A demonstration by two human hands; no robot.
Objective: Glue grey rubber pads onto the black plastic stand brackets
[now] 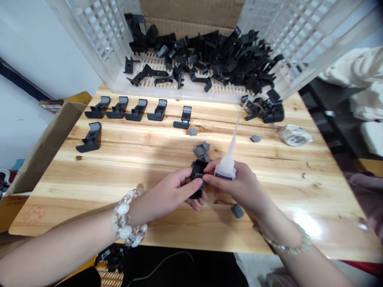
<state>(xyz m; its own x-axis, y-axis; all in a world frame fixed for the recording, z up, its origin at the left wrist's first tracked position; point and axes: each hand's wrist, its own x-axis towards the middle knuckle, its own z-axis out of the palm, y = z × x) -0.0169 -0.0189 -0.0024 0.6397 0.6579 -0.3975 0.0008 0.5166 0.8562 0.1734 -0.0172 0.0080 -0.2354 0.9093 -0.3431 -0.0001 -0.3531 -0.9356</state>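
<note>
The black clip sits just below the frame's centre, long axis running roughly up-frame; my left hand clamps it, fingers closed from its left; my right hand grips the white bottle, fingertips at the clip's right edge.

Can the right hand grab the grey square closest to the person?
Probably yes: the grey square lies uncovered near the right hand. But that hand holds a bottle and its fingertips are at the black part, so it may need freeing first.
</note>
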